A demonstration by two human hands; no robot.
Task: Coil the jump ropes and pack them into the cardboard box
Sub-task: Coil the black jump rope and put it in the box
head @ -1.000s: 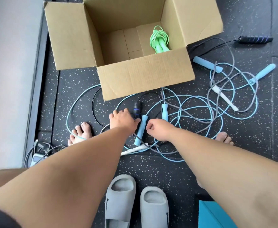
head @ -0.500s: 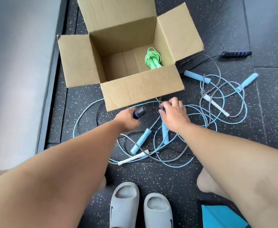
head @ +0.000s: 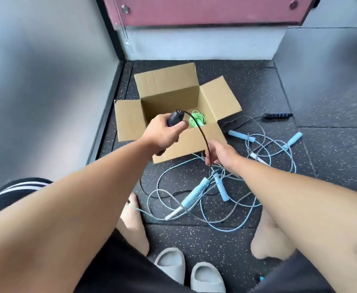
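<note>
Head view: left hand [head: 162, 132] clenched around a black handle [head: 174, 118], held above the open box [head: 194, 142]. Right hand [head: 220, 154] pinches its black cord [head: 200, 132] near the box's front wall. Green rope [head: 261, 121] coiled inside the box. Blue ropes [head: 196, 193] and grey rope [head: 257, 132] tangled on the floor [head: 331, 157].

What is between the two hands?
In the head view, a black cord arcs from the handle in the left hand to the right hand, over the cardboard box.
</note>
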